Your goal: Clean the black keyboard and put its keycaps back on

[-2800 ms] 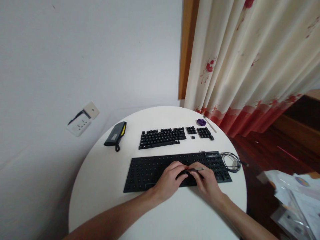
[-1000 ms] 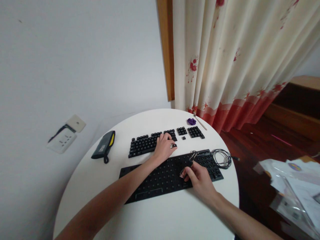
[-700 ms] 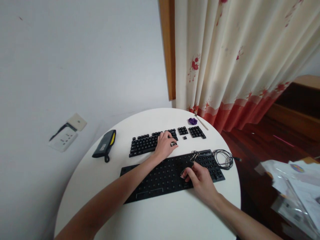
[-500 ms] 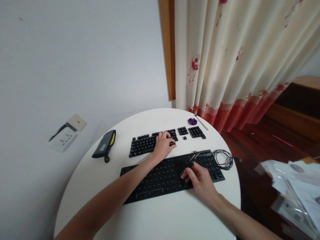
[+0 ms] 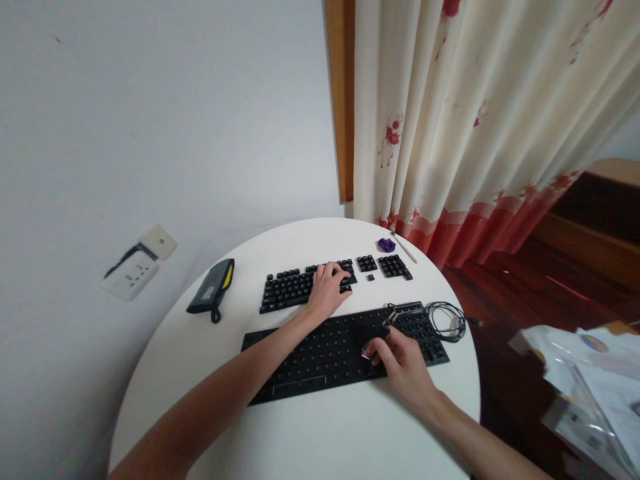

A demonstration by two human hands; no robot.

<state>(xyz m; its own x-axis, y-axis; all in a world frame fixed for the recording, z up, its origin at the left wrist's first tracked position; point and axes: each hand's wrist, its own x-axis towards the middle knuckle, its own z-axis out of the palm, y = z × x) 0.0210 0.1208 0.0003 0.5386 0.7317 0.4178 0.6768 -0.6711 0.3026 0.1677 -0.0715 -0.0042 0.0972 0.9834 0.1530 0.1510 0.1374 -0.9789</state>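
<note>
My left hand (image 5: 327, 290) lies over the right end of a block of loose black keycaps (image 5: 285, 291). Its thumb and fingers are apart, with some keycaps under and between them. In front stretches a black keyboard base (image 5: 325, 350) with its keycaps off, partly hidden by my left forearm. Above its right part, my right hand (image 5: 400, 360) is closed around a small dark-handled tool with wire loops, which looks like a keycap puller (image 5: 384, 331). The fingers hide part of this tool.
Smaller keycap groups (image 5: 393, 267) and a single keycap (image 5: 371, 277) lie on the white round table (image 5: 295, 433). A coiled cable (image 5: 447, 321), purple crumpled item (image 5: 387, 245), thin brush-like stick (image 5: 404, 248) and dark pouch (image 5: 213, 287) are also there. Wall and curtain stand behind.
The left thumb and fingers have spread a little wider over the keycaps. My right hand stays almost in place with the tool. The whole view has shifted slightly.
</note>
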